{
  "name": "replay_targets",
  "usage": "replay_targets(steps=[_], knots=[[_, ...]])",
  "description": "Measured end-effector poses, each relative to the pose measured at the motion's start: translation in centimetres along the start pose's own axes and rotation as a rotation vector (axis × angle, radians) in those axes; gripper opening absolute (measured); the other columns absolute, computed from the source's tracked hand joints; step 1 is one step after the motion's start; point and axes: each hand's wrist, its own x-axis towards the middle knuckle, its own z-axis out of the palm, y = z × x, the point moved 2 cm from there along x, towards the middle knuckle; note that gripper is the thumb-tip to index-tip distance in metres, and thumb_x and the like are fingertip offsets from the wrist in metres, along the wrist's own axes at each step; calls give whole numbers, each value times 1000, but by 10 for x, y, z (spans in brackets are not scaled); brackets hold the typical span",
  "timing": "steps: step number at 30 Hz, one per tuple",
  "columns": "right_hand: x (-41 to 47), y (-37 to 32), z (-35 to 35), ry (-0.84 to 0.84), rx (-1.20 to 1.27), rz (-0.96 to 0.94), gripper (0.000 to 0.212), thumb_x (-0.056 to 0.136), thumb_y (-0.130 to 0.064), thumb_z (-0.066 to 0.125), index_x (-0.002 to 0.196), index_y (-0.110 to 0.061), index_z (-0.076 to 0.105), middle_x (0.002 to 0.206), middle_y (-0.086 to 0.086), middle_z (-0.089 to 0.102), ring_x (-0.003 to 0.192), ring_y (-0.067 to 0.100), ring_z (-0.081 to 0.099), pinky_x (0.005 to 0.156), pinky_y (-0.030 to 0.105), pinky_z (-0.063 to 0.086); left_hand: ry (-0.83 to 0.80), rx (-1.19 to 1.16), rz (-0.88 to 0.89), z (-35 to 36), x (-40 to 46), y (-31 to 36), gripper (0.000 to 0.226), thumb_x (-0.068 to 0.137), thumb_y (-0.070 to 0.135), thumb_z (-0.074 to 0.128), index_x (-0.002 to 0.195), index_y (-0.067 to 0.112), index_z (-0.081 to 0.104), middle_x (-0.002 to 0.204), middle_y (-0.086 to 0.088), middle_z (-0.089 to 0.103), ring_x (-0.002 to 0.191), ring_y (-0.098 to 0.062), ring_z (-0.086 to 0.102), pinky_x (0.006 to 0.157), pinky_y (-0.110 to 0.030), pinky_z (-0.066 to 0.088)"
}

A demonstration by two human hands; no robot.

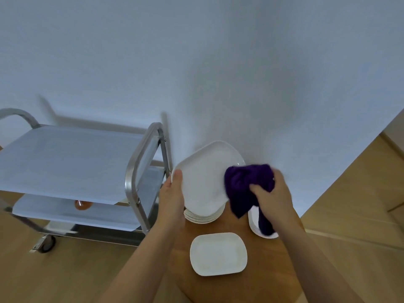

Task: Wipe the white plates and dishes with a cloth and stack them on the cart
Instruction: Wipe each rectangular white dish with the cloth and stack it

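My left hand (172,197) grips the left edge of a large white squarish plate (203,178), held tilted up above the table. Against the plate's right edge, my right hand (272,197) clutches a bunched purple cloth (247,184). Under the held plate sits a stack of several white plates (203,217). A white rectangular dish (218,253) lies flat on the round wooden table (236,287), nearer me. Another white dish (256,228) lies at the right, partly hidden by the cloth and my wrist. The steel cart (140,171) stands to the left.
The cart's top shelf (65,158) and lower shelf (105,215) are lined with pale sheets. An orange-brown object (83,204) sits on the lower shelf. A caster wheel (47,243) rests on the wooden floor. A white wall stands just behind the table.
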Motion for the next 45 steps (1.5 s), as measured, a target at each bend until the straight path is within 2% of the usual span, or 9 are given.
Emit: replay_targets(steps=[9,16,19,22,26,30,34,40,45], knots=[[0,-19,58,-177,-246,-349,31,90,-20,57,120,-19,51,120,-2,54,109,15,51,96,29,41,-77,154,126,22,-18,-14,29,95,45,46,90,28,69,83,1,71,82,-17,65,60,-23,49],[-64,-16,71,-401,-293,-561,54,72,-42,62,119,-46,35,113,-44,37,108,-18,37,78,2,35,7,62,-3,10,-6,-5,34,95,38,50,86,12,69,72,-5,70,65,-13,68,53,-22,52],[-67,-2,67,-266,-552,-768,83,62,-28,82,128,-30,32,127,-11,54,112,9,51,82,17,43,-21,88,-99,12,-3,-6,30,94,38,51,91,14,69,82,-6,70,79,-21,65,63,-29,50],[-58,-5,58,-157,-545,-809,78,53,-10,89,117,-17,46,104,6,68,90,24,65,67,16,48,-66,158,-153,18,-5,-3,26,92,41,53,97,19,65,91,-5,70,84,-21,66,61,-28,51],[-39,-25,43,-92,-182,-569,57,67,-9,82,116,-18,53,102,-10,61,89,5,58,65,4,46,-294,133,-158,17,3,12,50,78,67,50,107,27,61,104,-5,71,94,-23,68,80,-40,56],[-18,-37,29,-28,311,-70,55,71,-13,78,107,-38,44,102,-16,56,93,8,56,69,19,54,-213,270,-188,7,10,-5,67,82,61,52,136,23,41,135,-5,50,121,-23,47,103,-51,35],[-10,-44,23,-62,704,91,51,67,-3,76,107,-28,55,104,3,65,95,25,64,77,45,56,-319,-178,-433,2,6,-31,75,62,34,75,130,17,48,121,-11,61,108,-32,60,78,-45,57],[-8,-27,12,-153,828,226,63,54,-22,79,113,-16,60,96,5,72,84,22,70,65,37,57,-394,-485,-402,-10,17,-20,58,70,9,62,127,6,53,119,-19,64,102,-34,64,79,-51,56],[-6,-6,3,30,442,309,59,64,-38,81,114,-19,56,99,3,68,86,22,66,64,30,53,-386,-342,-170,-9,23,14,44,73,-4,56,116,4,58,106,-16,70,95,-29,68,87,-46,53]])
